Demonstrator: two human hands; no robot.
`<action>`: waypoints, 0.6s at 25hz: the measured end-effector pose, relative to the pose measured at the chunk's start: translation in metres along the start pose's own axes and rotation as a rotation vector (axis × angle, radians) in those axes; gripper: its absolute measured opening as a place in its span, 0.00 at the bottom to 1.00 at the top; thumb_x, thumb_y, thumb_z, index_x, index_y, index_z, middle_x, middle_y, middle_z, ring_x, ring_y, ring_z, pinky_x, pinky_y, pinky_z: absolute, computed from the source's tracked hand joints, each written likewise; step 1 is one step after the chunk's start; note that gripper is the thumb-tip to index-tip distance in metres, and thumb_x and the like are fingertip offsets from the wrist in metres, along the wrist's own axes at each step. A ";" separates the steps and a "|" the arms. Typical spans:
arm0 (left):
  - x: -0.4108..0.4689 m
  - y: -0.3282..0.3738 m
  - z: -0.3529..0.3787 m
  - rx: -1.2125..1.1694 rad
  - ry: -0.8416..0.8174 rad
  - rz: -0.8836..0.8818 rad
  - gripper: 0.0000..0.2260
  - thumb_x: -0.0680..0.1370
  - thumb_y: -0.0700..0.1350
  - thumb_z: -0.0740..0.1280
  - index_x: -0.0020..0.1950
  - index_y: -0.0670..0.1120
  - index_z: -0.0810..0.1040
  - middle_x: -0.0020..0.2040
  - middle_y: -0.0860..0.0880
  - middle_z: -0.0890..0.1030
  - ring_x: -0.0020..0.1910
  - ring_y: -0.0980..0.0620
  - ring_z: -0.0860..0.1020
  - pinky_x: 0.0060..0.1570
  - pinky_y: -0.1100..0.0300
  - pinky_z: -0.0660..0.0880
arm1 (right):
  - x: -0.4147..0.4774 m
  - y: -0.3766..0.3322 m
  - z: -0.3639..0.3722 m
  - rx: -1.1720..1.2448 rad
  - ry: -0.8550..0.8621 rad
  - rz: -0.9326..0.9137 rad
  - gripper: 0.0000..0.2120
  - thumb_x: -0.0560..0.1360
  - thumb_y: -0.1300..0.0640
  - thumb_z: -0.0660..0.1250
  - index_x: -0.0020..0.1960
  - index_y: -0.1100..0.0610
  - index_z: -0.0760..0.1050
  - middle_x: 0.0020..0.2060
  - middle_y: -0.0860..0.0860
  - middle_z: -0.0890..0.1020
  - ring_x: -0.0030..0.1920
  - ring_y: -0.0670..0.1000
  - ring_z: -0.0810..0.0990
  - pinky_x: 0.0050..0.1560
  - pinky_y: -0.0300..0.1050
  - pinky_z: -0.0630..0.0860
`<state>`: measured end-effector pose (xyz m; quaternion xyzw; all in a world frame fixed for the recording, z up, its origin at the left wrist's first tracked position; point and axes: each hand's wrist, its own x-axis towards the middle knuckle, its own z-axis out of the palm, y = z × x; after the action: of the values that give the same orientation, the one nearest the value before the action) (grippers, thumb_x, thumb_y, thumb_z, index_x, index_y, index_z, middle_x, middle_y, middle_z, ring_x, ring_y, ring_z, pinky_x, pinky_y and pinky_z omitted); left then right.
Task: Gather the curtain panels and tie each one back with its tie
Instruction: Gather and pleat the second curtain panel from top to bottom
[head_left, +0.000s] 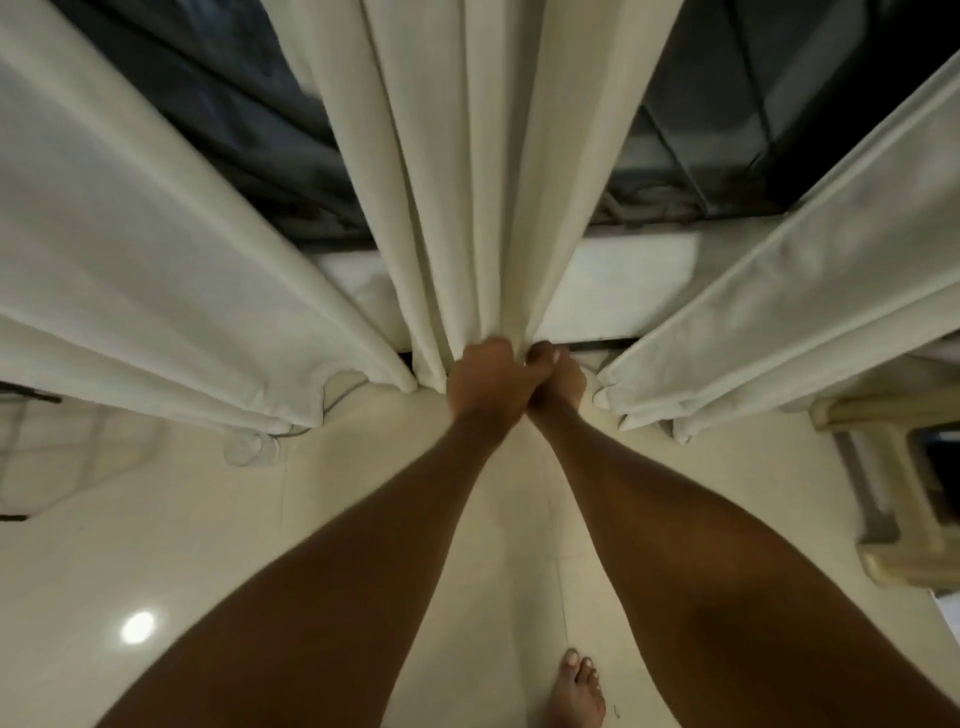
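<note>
Nearest the camera, straight below the grip, a bare foot (576, 686) stands on the glossy pale tiled floor (311, 519). There's a round light glare (137, 627) on the tiles, way down-left of the grip.

Both bare forearms reach up and nearly meet in the middle. The left hand (485, 384) is a fist curled round the bunched folds of the middle curtain panel (467, 182). The right hand (553, 371) sits touching it on the right side, its fingers curled onto the same bunch of fabric. So the grip is closed on the middle curtain panel, right at its lower end, and the cream folds fan away above the grip.

Left of the grip hangs the left curtain panel (130, 260), loose, its hem just beside the left hand. Under that hem a small pale rounded thing (249, 447) with a thin cord lies on the floor; can't tell what it is.

Right of the grip hangs the right curtain panel (779, 312), also loose, its hem near the right hand. Further right there's a blurry beige plastic piece of furniture (893, 493), well apart from the grip.

Behind the grip, showing between the panels, is a white window sill (623, 280), and above that the dark window glass (727, 104).
</note>
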<state>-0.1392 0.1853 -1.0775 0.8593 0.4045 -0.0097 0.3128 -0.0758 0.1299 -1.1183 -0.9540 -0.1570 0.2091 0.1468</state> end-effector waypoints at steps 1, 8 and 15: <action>-0.011 0.006 -0.015 0.018 -0.001 0.018 0.31 0.73 0.74 0.63 0.48 0.46 0.80 0.40 0.50 0.80 0.44 0.47 0.81 0.39 0.57 0.73 | -0.010 0.001 -0.021 -0.043 0.010 0.002 0.08 0.79 0.57 0.61 0.52 0.55 0.79 0.52 0.54 0.83 0.55 0.58 0.82 0.49 0.47 0.75; -0.059 0.121 -0.289 0.162 0.281 0.367 0.30 0.71 0.80 0.59 0.33 0.53 0.69 0.30 0.56 0.75 0.32 0.54 0.78 0.40 0.56 0.80 | -0.045 -0.084 -0.341 -0.103 0.328 -0.061 0.07 0.76 0.58 0.68 0.51 0.58 0.82 0.50 0.56 0.84 0.51 0.60 0.84 0.47 0.50 0.80; -0.151 0.331 -0.594 -0.073 0.762 0.647 0.30 0.73 0.74 0.65 0.29 0.50 0.64 0.24 0.53 0.70 0.25 0.54 0.72 0.28 0.59 0.67 | -0.179 -0.268 -0.716 0.062 0.772 -0.374 0.09 0.74 0.56 0.66 0.50 0.55 0.82 0.48 0.57 0.84 0.50 0.61 0.84 0.46 0.50 0.79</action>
<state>-0.1493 0.2474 -0.3837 0.8717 0.2030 0.4165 0.1597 0.0244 0.1548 -0.3400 -0.9124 -0.2545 -0.1890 0.2589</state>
